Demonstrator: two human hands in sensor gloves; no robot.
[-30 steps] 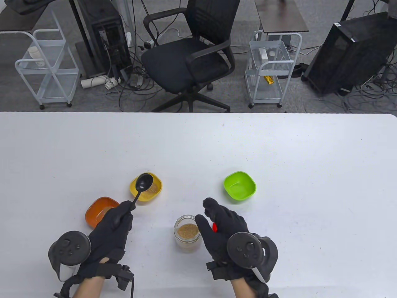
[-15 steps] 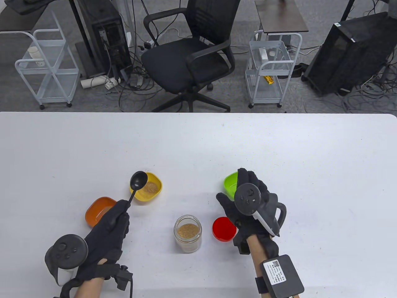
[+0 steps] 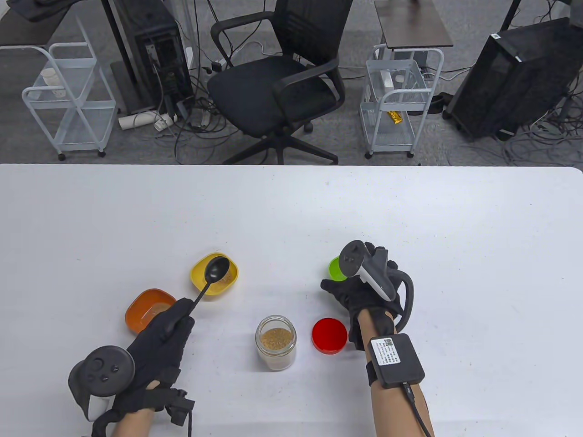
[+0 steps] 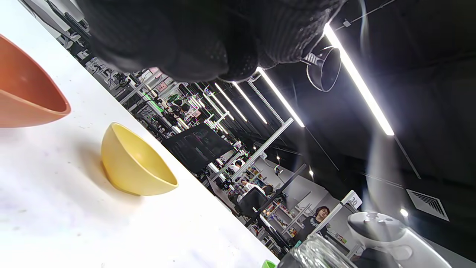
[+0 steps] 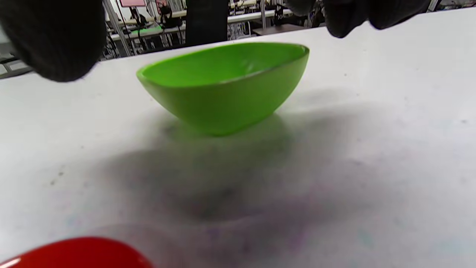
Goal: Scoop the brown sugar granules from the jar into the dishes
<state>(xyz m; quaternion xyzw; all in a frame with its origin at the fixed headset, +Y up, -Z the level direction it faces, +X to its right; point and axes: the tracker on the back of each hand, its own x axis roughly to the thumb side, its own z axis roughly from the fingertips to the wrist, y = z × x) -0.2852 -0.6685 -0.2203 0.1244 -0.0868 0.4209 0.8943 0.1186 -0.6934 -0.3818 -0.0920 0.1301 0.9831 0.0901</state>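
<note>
Left hand (image 3: pixel 161 334) is gripping spoon (image 3: pixel 210 278), bowl hanging over yellow dish (image 3: pixel 214 274) rim. Right hand (image 3: pixel 364 291) is hovering spread wide over green dish (image 5: pixel 227 83).

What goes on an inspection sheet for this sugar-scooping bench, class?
Surface: white table, faintly speckled.
Job's things: open jar part full of sugar; red lid beside it; yellow dish and orange dish hold sugar; green dish looks empty.
Clutter: nothing seen.
Grips: left hand holds spoon over yellow dish; right hand above green dish, holding nothing.
Cables: wrist lead.
Surroundings: chair, carts.
</note>
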